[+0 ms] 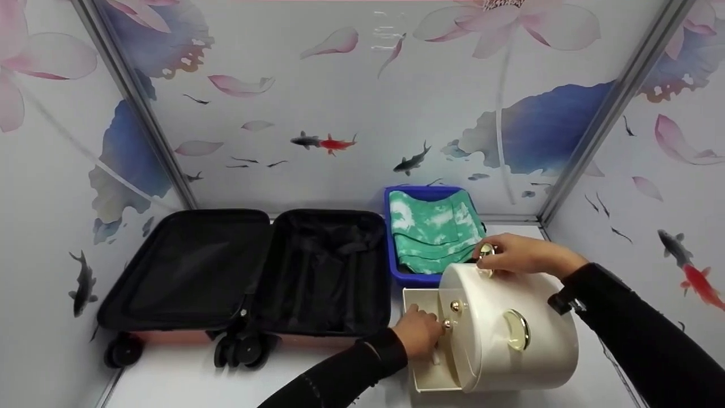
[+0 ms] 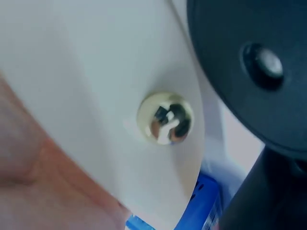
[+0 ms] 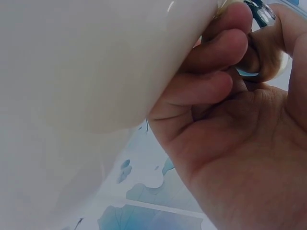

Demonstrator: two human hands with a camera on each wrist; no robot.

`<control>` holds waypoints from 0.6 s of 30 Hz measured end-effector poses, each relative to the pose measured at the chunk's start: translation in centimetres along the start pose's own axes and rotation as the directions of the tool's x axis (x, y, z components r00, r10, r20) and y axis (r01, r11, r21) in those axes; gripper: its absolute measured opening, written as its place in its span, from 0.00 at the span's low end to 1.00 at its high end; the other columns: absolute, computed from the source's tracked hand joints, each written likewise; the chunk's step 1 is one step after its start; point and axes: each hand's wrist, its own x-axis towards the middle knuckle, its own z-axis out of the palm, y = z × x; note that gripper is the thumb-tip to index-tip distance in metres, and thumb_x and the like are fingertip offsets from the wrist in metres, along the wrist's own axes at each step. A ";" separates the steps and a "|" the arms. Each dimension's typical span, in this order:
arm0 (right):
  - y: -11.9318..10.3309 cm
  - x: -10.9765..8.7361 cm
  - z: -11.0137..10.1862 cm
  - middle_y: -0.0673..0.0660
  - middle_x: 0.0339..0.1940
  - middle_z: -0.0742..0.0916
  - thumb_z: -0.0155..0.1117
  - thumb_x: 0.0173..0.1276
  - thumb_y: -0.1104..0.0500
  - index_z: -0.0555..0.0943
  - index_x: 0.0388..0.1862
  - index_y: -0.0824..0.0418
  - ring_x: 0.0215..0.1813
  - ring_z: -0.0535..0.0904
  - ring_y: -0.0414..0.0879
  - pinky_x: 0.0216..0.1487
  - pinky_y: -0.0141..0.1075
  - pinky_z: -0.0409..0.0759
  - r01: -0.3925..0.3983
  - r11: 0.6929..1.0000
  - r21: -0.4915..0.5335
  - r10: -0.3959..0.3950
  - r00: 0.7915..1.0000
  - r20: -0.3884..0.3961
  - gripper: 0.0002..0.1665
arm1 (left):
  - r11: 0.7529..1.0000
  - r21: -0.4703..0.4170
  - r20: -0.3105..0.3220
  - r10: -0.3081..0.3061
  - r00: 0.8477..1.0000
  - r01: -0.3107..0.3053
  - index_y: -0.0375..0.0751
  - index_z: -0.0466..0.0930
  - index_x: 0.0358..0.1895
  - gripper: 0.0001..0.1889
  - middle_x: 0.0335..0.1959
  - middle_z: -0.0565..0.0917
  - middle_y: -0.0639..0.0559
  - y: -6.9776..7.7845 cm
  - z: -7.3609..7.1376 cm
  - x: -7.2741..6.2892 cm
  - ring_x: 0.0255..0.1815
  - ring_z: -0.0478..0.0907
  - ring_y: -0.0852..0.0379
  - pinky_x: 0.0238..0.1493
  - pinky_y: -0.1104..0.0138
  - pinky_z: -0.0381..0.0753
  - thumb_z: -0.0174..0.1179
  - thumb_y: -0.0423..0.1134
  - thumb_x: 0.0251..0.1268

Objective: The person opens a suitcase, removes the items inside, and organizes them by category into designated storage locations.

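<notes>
A cream storage box (image 1: pixel 524 357) with a rounded body lies at the right front, a shallow drawer (image 1: pixel 439 386) sticking out on its left side. My right hand (image 1: pixel 518 254) grips the shiny gold handle (image 1: pixel 485 250) on the box's far side; in the right wrist view its fingers curl around that handle (image 3: pixel 263 13). Above the drawer, my left hand (image 1: pixel 418 333) pinches the lower gold knob (image 1: pixel 447 324) on the box's flat face. A second knob (image 1: pixel 455 306) sits just beyond it. The left wrist view shows one knob (image 2: pixel 165 118) close up, the left fingertips hidden there.
An open suitcase (image 1: pixel 323 334) with black lining stands on the left, its wheels (image 1: pixel 246 351) toward me. Behind the box is a blue bin (image 1: pixel 416 279) with folded green-and-white cloth (image 1: pixel 433 226). Printed wall panels (image 1: pixel 362 102) enclose the white table (image 1: pixel 187 385).
</notes>
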 end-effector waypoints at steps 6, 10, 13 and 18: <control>-0.1 0.2 -0.1 0.49 0.32 0.84 0.66 0.79 0.47 0.84 0.64 0.58 0.38 0.80 0.43 0.39 0.34 0.78 -0.006 1.000 -0.012 0.005 1.000 -0.007 0.23 | 0.988 -0.142 -0.239 -0.097 0.966 0.064 0.57 0.93 0.38 0.06 0.34 0.88 0.60 -1.5 -1.1 -1.9 0.36 0.82 0.58 0.40 0.66 0.70 0.75 0.50 0.61; -0.1 0.2 -0.1 0.49 0.31 0.85 0.66 0.78 0.48 0.85 0.64 0.58 0.37 0.81 0.42 0.40 0.34 0.78 -0.005 1.000 -0.016 0.004 1.000 -0.015 0.22 | 0.949 -0.302 -0.365 -0.206 0.908 0.093 0.52 0.88 0.32 0.06 0.30 0.85 0.58 -2.3 -0.9 -4.3 0.34 0.84 0.57 0.36 0.66 0.78 0.69 0.43 0.69; 0.0 0.2 -0.1 0.49 0.32 0.85 0.67 0.78 0.48 0.85 0.63 0.59 0.38 0.81 0.43 0.40 0.34 0.79 0.002 1.000 -0.011 -0.002 1.000 -0.014 0.22 | 0.906 -0.410 -0.372 -0.271 0.888 0.105 0.49 0.84 0.28 0.10 0.27 0.85 0.56 -2.5 -0.4 -6.2 0.29 0.86 0.56 0.29 0.63 0.81 0.66 0.40 0.72; 0.1 0.4 0.0 0.49 0.31 0.84 0.67 0.78 0.49 0.84 0.63 0.60 0.37 0.80 0.43 0.40 0.34 0.79 -0.004 1.000 -0.003 0.004 1.000 -0.005 0.22 | 0.884 -0.444 -0.302 -0.299 0.905 0.144 0.49 0.81 0.25 0.12 0.26 0.88 0.54 -2.4 1.1 -8.5 0.28 0.88 0.52 0.26 0.59 0.82 0.66 0.37 0.71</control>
